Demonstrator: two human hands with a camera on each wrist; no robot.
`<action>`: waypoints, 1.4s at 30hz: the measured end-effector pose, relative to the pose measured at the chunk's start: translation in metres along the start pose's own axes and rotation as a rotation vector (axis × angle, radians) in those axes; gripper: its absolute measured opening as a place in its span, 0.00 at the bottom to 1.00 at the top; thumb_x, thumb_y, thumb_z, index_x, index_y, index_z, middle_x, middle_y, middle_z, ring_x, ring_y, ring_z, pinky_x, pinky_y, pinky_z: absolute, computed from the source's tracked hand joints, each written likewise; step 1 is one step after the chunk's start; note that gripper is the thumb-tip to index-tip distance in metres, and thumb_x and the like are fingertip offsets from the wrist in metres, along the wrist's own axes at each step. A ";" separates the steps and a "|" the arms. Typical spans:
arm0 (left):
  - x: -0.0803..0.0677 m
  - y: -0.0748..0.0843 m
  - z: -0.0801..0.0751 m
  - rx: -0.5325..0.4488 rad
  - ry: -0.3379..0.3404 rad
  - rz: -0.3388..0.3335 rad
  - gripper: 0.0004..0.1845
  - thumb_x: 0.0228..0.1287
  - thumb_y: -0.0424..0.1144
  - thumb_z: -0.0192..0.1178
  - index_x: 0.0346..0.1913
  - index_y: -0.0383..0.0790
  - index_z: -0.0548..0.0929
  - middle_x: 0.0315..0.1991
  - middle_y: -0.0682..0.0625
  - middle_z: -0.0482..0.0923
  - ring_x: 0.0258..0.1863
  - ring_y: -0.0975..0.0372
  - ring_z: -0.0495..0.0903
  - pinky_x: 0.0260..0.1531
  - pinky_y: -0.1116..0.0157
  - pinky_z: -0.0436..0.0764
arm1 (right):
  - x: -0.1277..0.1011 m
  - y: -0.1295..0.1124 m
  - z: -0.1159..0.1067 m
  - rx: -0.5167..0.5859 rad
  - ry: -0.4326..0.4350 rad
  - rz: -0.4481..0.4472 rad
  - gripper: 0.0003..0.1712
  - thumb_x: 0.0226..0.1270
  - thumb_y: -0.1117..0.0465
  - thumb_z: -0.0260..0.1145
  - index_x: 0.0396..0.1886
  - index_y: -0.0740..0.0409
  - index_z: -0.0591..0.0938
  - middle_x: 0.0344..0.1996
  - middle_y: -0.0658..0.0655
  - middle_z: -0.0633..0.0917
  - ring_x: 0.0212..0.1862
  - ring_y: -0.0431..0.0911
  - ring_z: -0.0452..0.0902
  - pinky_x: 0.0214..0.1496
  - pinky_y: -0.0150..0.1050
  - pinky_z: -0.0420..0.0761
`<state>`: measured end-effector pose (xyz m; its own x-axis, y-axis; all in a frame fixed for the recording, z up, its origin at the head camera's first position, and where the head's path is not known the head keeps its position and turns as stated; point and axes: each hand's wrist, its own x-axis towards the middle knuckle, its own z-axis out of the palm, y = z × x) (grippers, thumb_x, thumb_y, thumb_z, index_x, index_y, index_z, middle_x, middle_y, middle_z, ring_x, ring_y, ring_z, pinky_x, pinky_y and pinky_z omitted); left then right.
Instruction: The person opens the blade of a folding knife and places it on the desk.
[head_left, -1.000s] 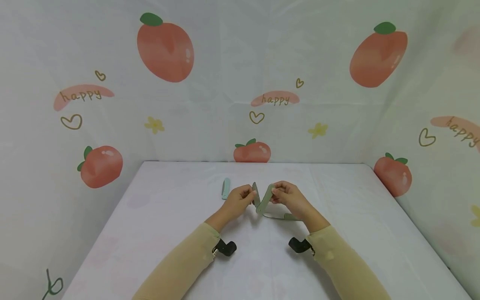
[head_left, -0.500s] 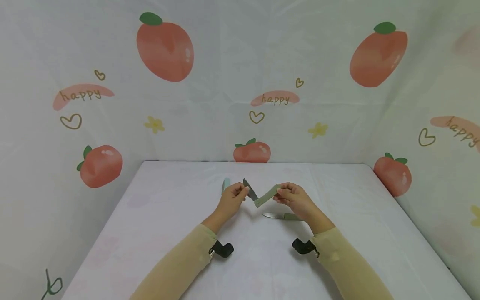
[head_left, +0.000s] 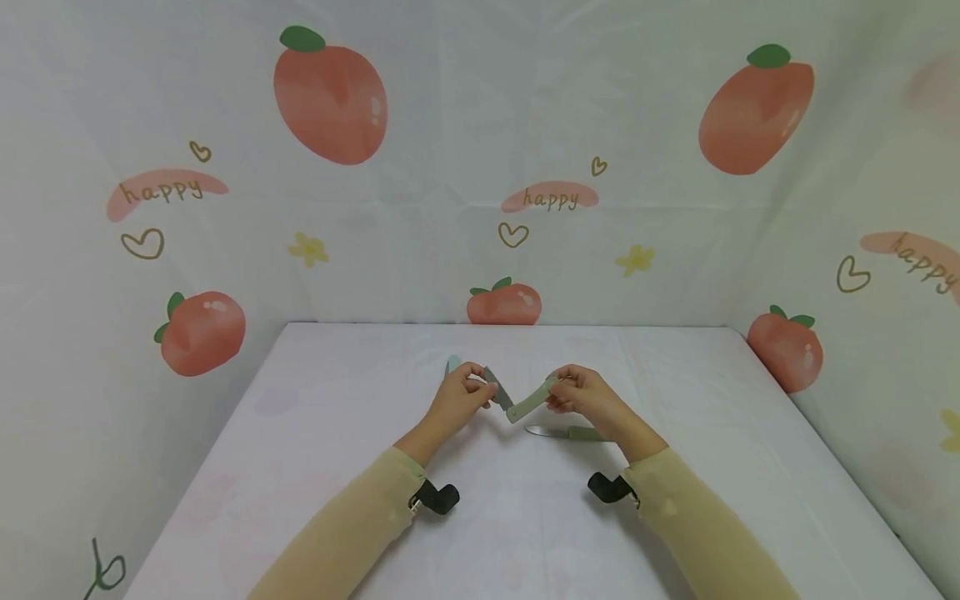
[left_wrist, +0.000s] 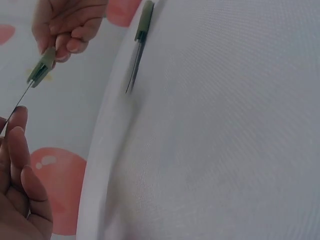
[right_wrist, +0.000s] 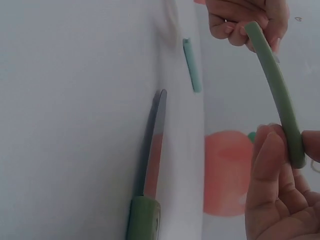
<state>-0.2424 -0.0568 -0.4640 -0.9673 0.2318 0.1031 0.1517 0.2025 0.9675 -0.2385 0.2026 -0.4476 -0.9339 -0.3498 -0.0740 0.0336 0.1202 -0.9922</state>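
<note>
- Head view: a person's left hand [head_left: 459, 396] and right hand [head_left: 581, 395] hold a half-open green folding knife [head_left: 517, 398] above the white worktop [head_left: 315, 467].
- Left fingers pinch the grey blade [head_left: 495, 386]; right fingers pinch the green handle [head_left: 531, 397].
- A second green-handled knife [head_left: 566, 432] lies open on the worktop just below the right hand.
- A pale blue closed knife [right_wrist: 192, 65] lies behind the left hand.

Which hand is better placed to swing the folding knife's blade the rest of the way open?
Left, probably. The left hand pinches the blade near its tip, while the right hand grips the green handle and steadies it. The knife stands half open, held above the table.
</note>
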 end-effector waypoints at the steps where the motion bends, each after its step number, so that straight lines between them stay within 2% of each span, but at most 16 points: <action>1: 0.000 0.000 -0.001 0.009 -0.013 -0.015 0.08 0.67 0.32 0.63 0.44 0.34 0.76 0.29 0.45 0.87 0.25 0.63 0.80 0.30 0.66 0.71 | 0.000 0.000 0.000 -0.007 -0.005 0.006 0.13 0.75 0.67 0.58 0.51 0.74 0.73 0.34 0.55 0.85 0.37 0.45 0.83 0.43 0.36 0.83; 6: 0.000 -0.001 -0.004 0.048 -0.079 -0.031 0.07 0.68 0.33 0.63 0.40 0.35 0.74 0.28 0.44 0.87 0.23 0.63 0.80 0.27 0.65 0.68 | 0.000 -0.002 -0.002 -0.040 -0.042 0.026 0.12 0.75 0.66 0.60 0.49 0.72 0.74 0.33 0.54 0.84 0.36 0.44 0.83 0.42 0.37 0.83; 14: -0.004 0.005 -0.015 0.022 -0.191 -0.034 0.06 0.72 0.32 0.58 0.37 0.32 0.77 0.27 0.42 0.86 0.22 0.64 0.79 0.36 0.61 0.78 | -0.001 -0.008 -0.006 -0.104 -0.171 0.034 0.10 0.73 0.66 0.61 0.47 0.70 0.77 0.33 0.55 0.85 0.37 0.46 0.83 0.43 0.40 0.83; 17: -0.004 0.005 -0.018 0.010 -0.239 -0.026 0.06 0.72 0.31 0.59 0.36 0.31 0.77 0.27 0.41 0.86 0.22 0.64 0.79 0.35 0.62 0.79 | -0.001 -0.010 -0.006 -0.131 -0.199 0.044 0.10 0.73 0.65 0.62 0.46 0.70 0.77 0.33 0.56 0.85 0.36 0.47 0.83 0.43 0.41 0.83; 25: -0.004 0.004 -0.023 0.027 -0.265 -0.051 0.07 0.71 0.31 0.60 0.34 0.33 0.75 0.27 0.40 0.87 0.22 0.64 0.78 0.33 0.64 0.75 | 0.000 -0.012 -0.003 -0.177 -0.217 0.064 0.11 0.73 0.63 0.64 0.44 0.70 0.80 0.32 0.57 0.87 0.35 0.47 0.83 0.44 0.46 0.84; 29: -0.003 0.004 -0.025 0.041 -0.247 -0.032 0.08 0.72 0.33 0.60 0.34 0.33 0.75 0.28 0.41 0.87 0.22 0.64 0.76 0.31 0.67 0.72 | 0.000 -0.013 -0.003 -0.188 -0.187 0.051 0.11 0.72 0.64 0.65 0.43 0.71 0.81 0.31 0.57 0.87 0.33 0.46 0.83 0.41 0.44 0.85; 34: -0.002 0.005 -0.027 0.030 -0.169 -0.025 0.09 0.73 0.34 0.59 0.33 0.35 0.74 0.29 0.42 0.88 0.21 0.64 0.74 0.28 0.67 0.70 | 0.001 -0.013 -0.006 -0.167 -0.127 0.046 0.12 0.73 0.63 0.64 0.43 0.73 0.79 0.31 0.58 0.86 0.34 0.46 0.83 0.40 0.41 0.84; 42: -0.001 0.003 -0.025 -0.070 -0.032 -0.071 0.12 0.72 0.35 0.61 0.30 0.39 0.71 0.31 0.44 0.88 0.22 0.59 0.74 0.25 0.69 0.65 | 0.002 -0.007 -0.005 -0.030 0.007 0.056 0.11 0.76 0.65 0.59 0.45 0.73 0.77 0.31 0.57 0.86 0.34 0.42 0.83 0.40 0.34 0.82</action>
<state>-0.2457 -0.0804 -0.4555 -0.9679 0.2499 0.0275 0.0675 0.1531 0.9859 -0.2425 0.2061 -0.4402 -0.9335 -0.3350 -0.1282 0.0752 0.1667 -0.9831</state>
